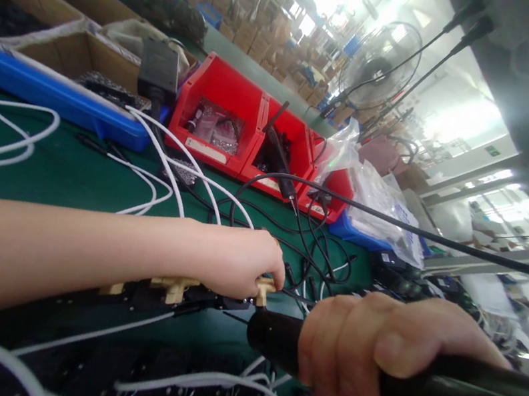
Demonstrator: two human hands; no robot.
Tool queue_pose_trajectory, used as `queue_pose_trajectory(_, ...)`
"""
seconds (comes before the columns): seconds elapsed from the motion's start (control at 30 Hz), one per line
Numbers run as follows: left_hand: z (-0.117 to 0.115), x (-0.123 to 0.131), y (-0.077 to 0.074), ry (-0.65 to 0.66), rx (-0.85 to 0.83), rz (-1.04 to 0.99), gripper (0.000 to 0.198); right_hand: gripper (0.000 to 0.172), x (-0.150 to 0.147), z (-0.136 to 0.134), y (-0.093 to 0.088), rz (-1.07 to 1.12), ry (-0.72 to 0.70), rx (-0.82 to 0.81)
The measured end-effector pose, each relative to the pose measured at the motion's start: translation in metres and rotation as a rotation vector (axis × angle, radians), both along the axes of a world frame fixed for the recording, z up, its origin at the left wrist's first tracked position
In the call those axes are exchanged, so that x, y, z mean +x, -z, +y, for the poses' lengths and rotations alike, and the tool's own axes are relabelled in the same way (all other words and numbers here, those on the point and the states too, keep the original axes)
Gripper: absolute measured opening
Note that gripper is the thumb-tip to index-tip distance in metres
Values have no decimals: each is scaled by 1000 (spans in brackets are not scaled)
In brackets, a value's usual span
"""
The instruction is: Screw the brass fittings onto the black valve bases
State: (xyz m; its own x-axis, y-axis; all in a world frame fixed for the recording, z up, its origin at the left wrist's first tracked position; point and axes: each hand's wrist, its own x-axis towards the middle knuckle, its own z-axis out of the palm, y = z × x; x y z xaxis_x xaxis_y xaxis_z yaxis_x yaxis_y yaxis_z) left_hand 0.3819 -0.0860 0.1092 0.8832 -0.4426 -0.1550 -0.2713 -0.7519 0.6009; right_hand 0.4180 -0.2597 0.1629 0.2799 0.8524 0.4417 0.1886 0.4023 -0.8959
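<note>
My left hand [248, 263] reaches in from the left, its fingers closed on a brass fitting [263, 291]. That fitting sits at the end of a row of black parts, with another brass fitting [175, 288] under my forearm. In my right hand [360, 356] is a thick black electric screwdriver [274, 337], fingers wrapped round its body. The tool lies nearly level and points left; a thin dark bit [235, 317] shows beyond its nose, close below the row. Whether the bit touches a part I cannot tell.
Red bins [210, 156] with small parts stand behind my hands, one holding a black-handled tool [279, 156]. A blue tray [53, 96] with cardboard dividers is at left. White cables [84, 333] and a black cord [392, 223] cross the green bench [90, 179]. More black units [104, 367] lie in front.
</note>
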Motion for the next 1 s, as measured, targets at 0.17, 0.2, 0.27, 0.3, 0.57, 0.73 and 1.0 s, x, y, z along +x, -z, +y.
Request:
queue_pose_trajectory(0.17,0,-1,-1,3,30,-13,39,25,-4,8,4,-17,-20,-8)
queue_pose_trajectory(0.2,0,0,-1,5,33,-16,39,25,-5,8,5,-5,12,-7)
queue_pose_trajectory(0.27,0,0,-2,11,34,-22,36,27,-9,9,6,23,70,-1)
queue_pose_trajectory(0.3,0,0,-2,17,31,-27,34,28,-10,10,7,33,86,12)
queue_pose_trajectory(0.57,0,-1,0,24,10,-20,32,18,-20,7,0,78,174,-51)
queue_pose_trajectory(0.73,1,0,0,33,13,-38,32,22,-6,5,2,14,11,-32)
queue_pose_trajectory(1.0,1,1,0,21,-35,-38,17,24,9,15,0,86,-226,-164)
